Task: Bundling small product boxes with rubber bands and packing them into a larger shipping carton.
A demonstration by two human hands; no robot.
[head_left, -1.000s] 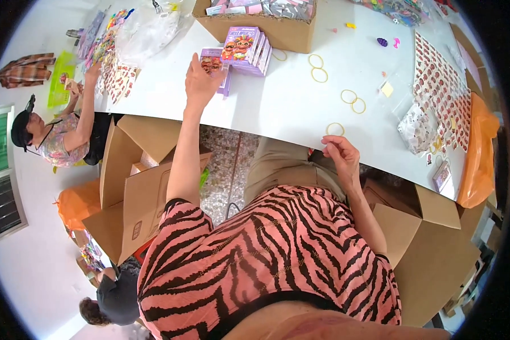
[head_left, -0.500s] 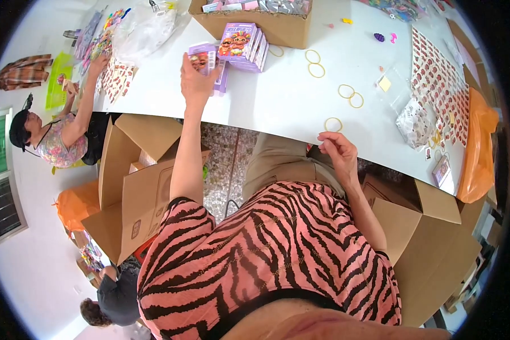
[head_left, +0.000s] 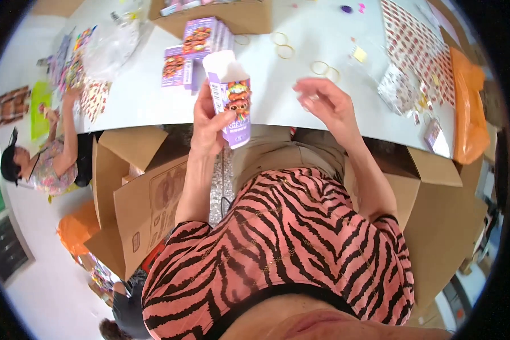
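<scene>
Thumb across the printed front and fingers behind, the left hand (head_left: 208,127) pinches a purple illustrated carton (head_left: 239,93) near the middle of the frame, tilted slightly over the near edge of the white table (head_left: 266,102). White flaps stand open at its top end (whether anything lies inside, I cannot tell). To the right of it, the right hand (head_left: 328,105) hangs above the table edge, slightly blurred, its fingers loosely bent and apart, with nothing to be made out in them. My judgement is that the step in hand is readying this one open carton; the next move would call for a steady left grip that does not crush the thin walls, and for the right fingertips to come across to the flaps. Beyond the hands, thin yellow rubber bands (head_left: 311,68) lie scattered in the upper middle, within easy reach of the right hand. Farther off, left of the held carton, a matching carton (head_left: 174,69) lies face up, just beside a leaning group of like cartons (head_left: 200,37). Behind those, an open brown cardboard box (head_left: 226,21) with packets in it sits at the top edge, and a co-worker (head_left: 56,158) in a dark cap works at the far left.
</scene>
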